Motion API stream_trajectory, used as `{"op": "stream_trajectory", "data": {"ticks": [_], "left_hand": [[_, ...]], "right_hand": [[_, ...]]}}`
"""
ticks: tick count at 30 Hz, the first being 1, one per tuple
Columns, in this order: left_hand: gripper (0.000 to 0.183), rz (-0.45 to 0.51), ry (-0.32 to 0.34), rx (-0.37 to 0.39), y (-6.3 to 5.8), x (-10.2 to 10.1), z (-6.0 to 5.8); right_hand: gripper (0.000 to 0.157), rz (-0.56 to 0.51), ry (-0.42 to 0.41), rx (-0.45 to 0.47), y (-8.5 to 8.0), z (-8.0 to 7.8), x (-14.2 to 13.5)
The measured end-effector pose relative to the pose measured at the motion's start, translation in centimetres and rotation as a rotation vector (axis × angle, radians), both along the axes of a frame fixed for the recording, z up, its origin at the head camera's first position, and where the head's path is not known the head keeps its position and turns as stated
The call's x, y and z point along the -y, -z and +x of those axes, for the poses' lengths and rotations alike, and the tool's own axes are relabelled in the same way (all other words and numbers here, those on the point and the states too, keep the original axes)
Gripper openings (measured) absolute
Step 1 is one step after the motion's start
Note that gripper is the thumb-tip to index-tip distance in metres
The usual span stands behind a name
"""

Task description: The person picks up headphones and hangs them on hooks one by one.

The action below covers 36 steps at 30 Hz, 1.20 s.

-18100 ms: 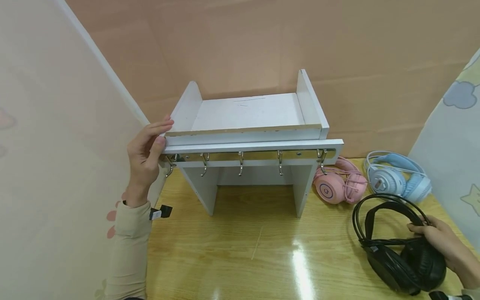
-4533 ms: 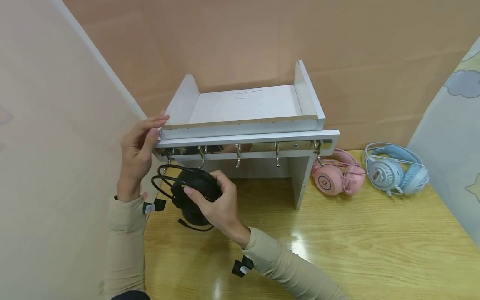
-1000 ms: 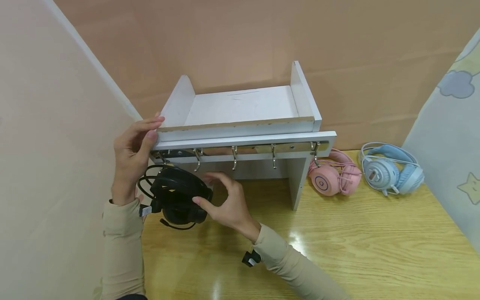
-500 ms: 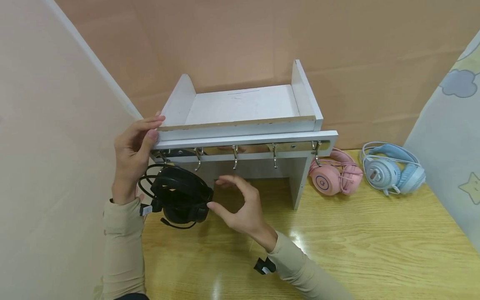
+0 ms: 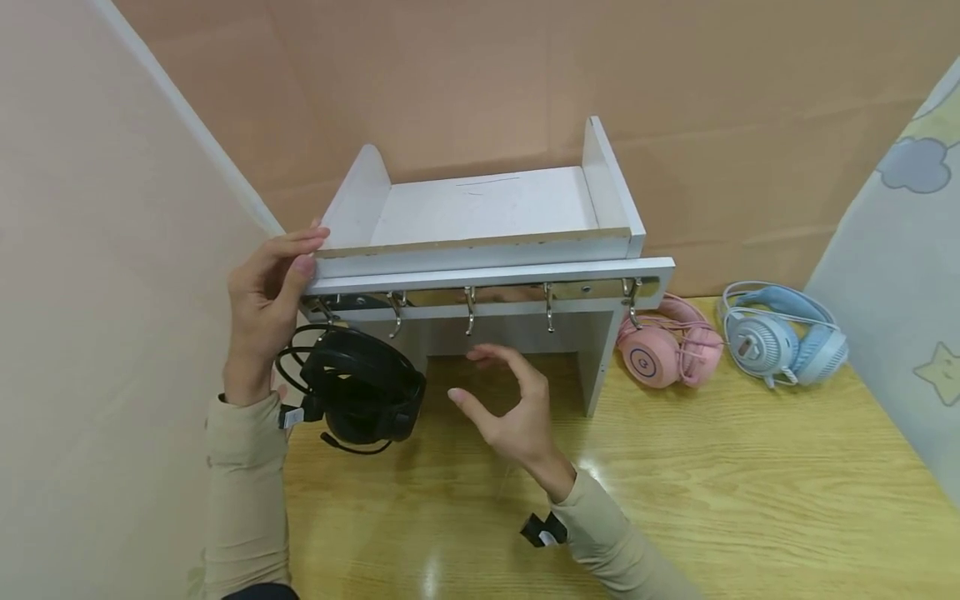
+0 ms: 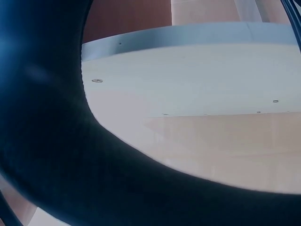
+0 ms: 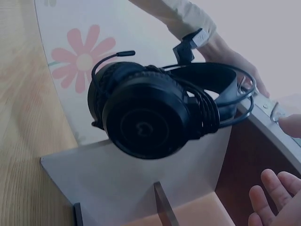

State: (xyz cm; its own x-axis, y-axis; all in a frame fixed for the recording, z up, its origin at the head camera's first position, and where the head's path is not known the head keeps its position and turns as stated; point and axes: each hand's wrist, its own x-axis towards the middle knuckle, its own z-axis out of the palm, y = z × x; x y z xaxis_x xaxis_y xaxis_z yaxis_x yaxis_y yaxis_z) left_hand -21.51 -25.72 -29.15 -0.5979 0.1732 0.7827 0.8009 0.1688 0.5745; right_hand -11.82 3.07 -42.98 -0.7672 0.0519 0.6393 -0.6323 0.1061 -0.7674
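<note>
A black headset with a thin boom microphone hangs by its headband from the leftmost hook of a white wooden shelf. My left hand grips the shelf's left end, fingers over the side panel and thumb at the front board. To the right of the headset, my right hand stands apart from it with thumb and fingers spread in a C, holding nothing. The right wrist view shows the headset's round earcup and cable loops near the hook. In the left wrist view, the dark headband fills the foreground.
Several metal hooks line the shelf's front rail. Pink headphones lie on the wooden table beside the shelf's right leg, with light blue headphones farther right. A patterned panel stands close on the left.
Over the last second my right hand has let go of the black headset and drawn away to the right. Earlier it carried the headset from the right side to the left hook. The left hand stays put.
</note>
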Motion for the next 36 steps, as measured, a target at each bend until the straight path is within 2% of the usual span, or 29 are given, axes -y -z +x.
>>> {"op": "stream_trajectory", "data": {"ticks": [9,19,26,36], "left_hand": [[0.022,0.014,0.009,-0.003,0.0,-0.2,-0.1],[0.022,0.002,0.003,-0.003,-0.1,-0.4,0.1],[0.022,-0.003,-0.002,-0.008,-0.1,-0.3,0.1],[0.022,-0.008,-0.015,-0.005,-0.1,-0.3,0.1]], "right_hand": [[0.048,-0.089,0.04,0.001,-0.1,-0.2,-1.3],[0.048,-0.19,0.095,-0.005,-0.8,0.6,-2.9],[0.049,-0.268,0.154,-0.06,-1.1,1.1,-4.2],[0.048,-0.356,0.174,-0.132,-2.4,1.0,-5.7]]}}
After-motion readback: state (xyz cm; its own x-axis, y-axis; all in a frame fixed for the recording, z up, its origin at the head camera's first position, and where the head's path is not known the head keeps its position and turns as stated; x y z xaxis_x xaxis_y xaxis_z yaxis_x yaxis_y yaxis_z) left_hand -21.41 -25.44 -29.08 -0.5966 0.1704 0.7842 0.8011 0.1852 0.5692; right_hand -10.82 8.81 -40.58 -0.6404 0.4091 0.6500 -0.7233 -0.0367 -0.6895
